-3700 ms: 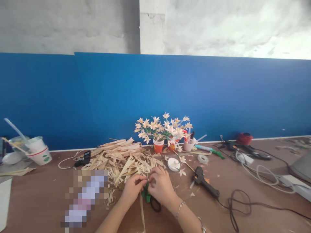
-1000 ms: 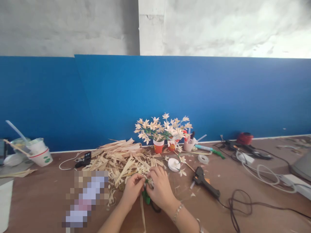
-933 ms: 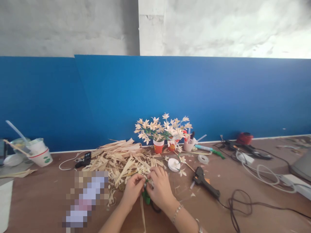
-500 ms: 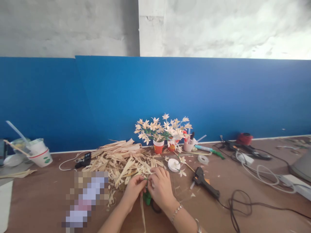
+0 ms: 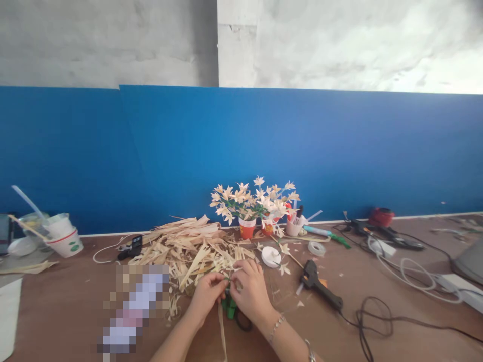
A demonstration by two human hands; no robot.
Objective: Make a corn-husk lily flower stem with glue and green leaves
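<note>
Just in front of the husk pile, my left hand point(image 5: 207, 297) and my right hand point(image 5: 252, 291) meet with fingertips pinched. Between them is a thin green strip point(image 5: 227, 279), mostly covered by the fingers. Below my left fingers hangs a long, pale strip of dry husk point(image 5: 222, 327); whether the fingers grip it I cannot tell. Under the hands lies a green object point(image 5: 229, 307), partly hidden, with a black loop point(image 5: 243, 322) like a scissors handle beside it. My right wrist wears a bracelet and a bangle.
Behind the hands spreads a heap of dry husks point(image 5: 199, 251). Husk flowers point(image 5: 245, 198) stand in a red-and-white cup point(image 5: 247, 229). To the right are a white round dish point(image 5: 270, 256), a tape roll point(image 5: 316, 249), a glue gun point(image 5: 320, 286) and tangled cords. Cups point(image 5: 66, 244) stand far left.
The camera view has shifted very slightly. Both hands stay pinched together in nearly the same place, with only tiny finger movement.
</note>
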